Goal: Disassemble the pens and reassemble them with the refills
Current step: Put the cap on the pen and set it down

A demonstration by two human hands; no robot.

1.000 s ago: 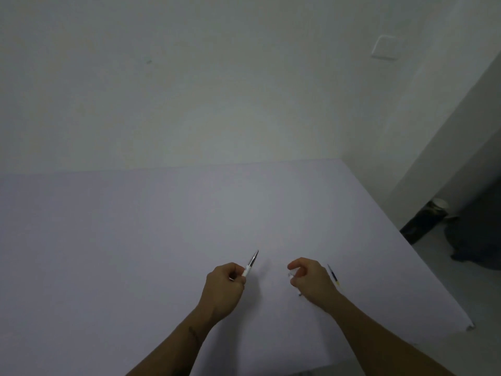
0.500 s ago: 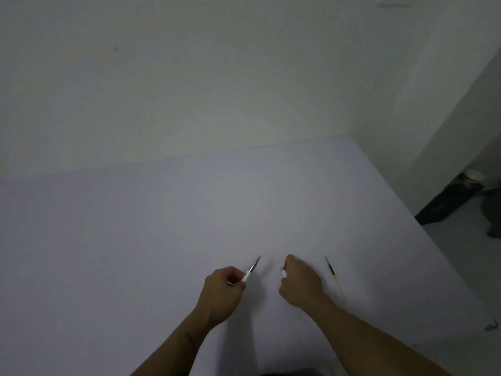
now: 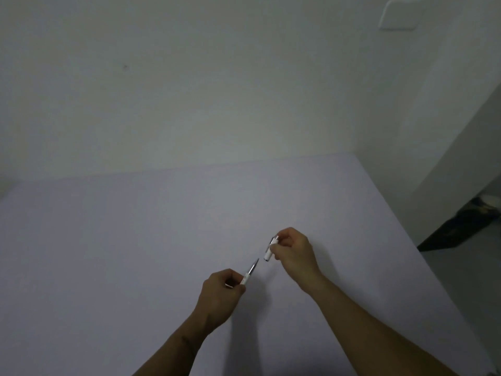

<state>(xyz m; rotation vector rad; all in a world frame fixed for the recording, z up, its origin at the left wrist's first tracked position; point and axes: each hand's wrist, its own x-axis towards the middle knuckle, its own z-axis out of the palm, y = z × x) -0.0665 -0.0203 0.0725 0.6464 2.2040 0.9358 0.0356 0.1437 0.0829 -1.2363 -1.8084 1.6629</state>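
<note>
My left hand grips the front half of a white pen; its silver tip points up and to the right. My right hand pinches the short white rear barrel with its clip between thumb and fingers, tilted, open end facing down-left. A small gap separates the pen tip from the barrel's open end. Both pieces are held above the pale lilac table. The loose refill seen earlier is hidden in this view.
A white wall rises behind the table, with a wall plate at top right. The table's right edge drops to a grey floor where a dark object lies.
My right hand has lifted off the table and turned the rear barrel toward the pen tip. The left hand stays about where it was. The refill on the table is no longer visible.
</note>
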